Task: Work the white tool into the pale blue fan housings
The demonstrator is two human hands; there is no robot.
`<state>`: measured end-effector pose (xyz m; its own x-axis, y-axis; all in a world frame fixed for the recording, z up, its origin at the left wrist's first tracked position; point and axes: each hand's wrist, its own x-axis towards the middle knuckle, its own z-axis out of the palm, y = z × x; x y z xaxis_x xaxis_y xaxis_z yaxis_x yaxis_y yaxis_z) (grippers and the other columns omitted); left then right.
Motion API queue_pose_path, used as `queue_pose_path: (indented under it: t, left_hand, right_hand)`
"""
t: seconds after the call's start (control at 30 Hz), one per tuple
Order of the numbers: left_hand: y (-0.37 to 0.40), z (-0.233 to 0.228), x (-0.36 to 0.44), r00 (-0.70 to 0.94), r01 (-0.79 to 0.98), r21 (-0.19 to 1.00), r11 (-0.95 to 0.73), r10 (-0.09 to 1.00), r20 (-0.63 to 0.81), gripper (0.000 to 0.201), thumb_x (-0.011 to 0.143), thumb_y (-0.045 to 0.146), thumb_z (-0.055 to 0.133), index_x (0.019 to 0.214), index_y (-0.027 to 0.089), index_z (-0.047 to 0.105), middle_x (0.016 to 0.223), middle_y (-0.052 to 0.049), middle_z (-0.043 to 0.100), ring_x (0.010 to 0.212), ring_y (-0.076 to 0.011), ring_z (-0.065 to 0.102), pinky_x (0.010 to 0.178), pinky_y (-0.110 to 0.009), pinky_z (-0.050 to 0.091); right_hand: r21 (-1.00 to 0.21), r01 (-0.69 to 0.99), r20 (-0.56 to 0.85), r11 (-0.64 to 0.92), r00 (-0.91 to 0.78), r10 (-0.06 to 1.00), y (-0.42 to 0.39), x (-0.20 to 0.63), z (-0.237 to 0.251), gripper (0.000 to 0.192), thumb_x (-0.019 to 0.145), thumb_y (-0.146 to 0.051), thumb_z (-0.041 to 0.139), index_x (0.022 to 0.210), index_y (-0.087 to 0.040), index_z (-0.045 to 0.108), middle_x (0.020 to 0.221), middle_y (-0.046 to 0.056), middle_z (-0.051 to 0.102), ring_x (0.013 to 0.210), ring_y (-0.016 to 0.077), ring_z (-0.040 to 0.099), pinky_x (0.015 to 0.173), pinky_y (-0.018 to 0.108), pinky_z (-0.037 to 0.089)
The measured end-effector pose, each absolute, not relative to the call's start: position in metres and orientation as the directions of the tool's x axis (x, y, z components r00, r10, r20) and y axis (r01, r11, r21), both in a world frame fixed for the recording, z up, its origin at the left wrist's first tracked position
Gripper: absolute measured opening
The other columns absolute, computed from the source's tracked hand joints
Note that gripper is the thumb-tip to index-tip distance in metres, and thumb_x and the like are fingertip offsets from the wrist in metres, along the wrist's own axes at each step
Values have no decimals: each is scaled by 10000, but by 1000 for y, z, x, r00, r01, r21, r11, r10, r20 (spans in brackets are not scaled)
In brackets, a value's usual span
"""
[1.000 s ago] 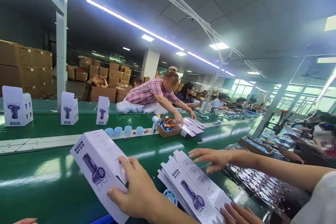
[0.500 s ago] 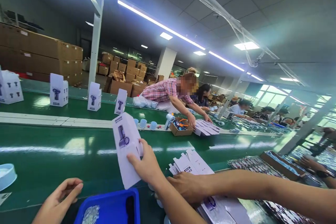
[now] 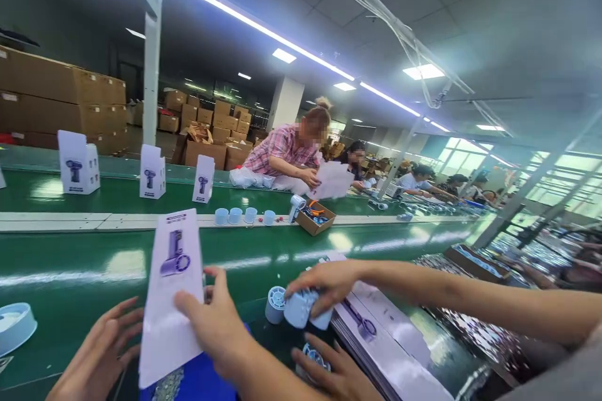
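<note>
My right hand (image 3: 216, 326) grips the right edge of a white carton (image 3: 172, 288) printed with a purple hair dryer and holds it upright over the green belt (image 3: 70, 269). My left hand (image 3: 96, 354) hovers with spread fingers at the carton's lower left edge, holding nothing. Under the carton is a blue tray (image 3: 202, 382). A co-worker's arm reaches in from the right, and that hand (image 3: 329, 282) is closed on pale blue round parts (image 3: 296, 308). The co-worker's other hand (image 3: 341, 376) lies beside a stack of flat cartons (image 3: 380, 344).
A pale blue bowl (image 3: 14, 326) sits at the left. Beyond a white divider strip (image 3: 70, 220), finished cartons (image 3: 78, 163) stand upright; small blue cups (image 3: 242, 215) and a brown box of parts (image 3: 317, 216) sit near the strip. A person in a plaid shirt (image 3: 282, 150) works opposite.
My right hand has swung the carton left and stood it upright. My left hand rose toward its edge. The co-worker's hand left the flat cartons and closed on the blue round parts.
</note>
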<state>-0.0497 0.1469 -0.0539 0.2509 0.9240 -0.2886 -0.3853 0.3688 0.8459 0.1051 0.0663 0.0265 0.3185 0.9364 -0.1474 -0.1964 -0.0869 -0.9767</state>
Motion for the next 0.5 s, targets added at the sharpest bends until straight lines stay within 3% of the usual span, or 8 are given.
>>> queue_pose_path:
  t: [0.1, 0.2, 0.33, 0.5]
  left_hand:
    - [156, -56, -48, 260, -376, 820, 431, 899, -354, 906, 342, 719, 757, 1159, 388, 549, 1157, -28, 696, 1179, -424, 528, 616, -430, 598]
    - [150, -59, -38, 221, -309, 868, 389, 917, -332, 1133, 247, 746, 746, 1282, 372, 474, 1236, -61, 657, 1235, -468, 468, 633, -467, 590]
    - [121, -53, -27, 322, -321, 867, 381, 905, -279, 988, 451, 732, 714, 1321, 354, 438, 1185, -86, 681, 1195, -422, 531, 756, -460, 578]
    - [109, -33, -21, 406, -415, 788, 455, 868, -287, 826, 604, 541, 767, 1336, 366, 426, 1181, -33, 689, 1128, -325, 608, 830, -402, 575]
  right_hand:
    - [-1000, 30, 15, 5, 372, 928, 57, 97, 21, 578, 654, -232, 695, 1185, -200, 469, 1114, 65, 612, 1040, 221, 606, 910, 390, 485]
    - [-973, 230, 119, 26, 400, 909, 44, 99, 17, 611, 639, -206, 685, 1216, -201, 484, 1203, 82, 564, 1140, 236, 546, 1008, 407, 424]
    - [-920, 390, 207, 36, 404, 891, 33, 99, 12, 649, 667, -171, 640, 1284, -188, 439, 1283, 118, 489, 1240, 252, 478, 1074, 417, 369]
    - [-889, 458, 166, 24, 271, 948, 32, 84, 16, 727, 737, -217, 621, 1410, -180, 346, 1493, 157, 261, 1375, 313, 329, 1093, 468, 345]
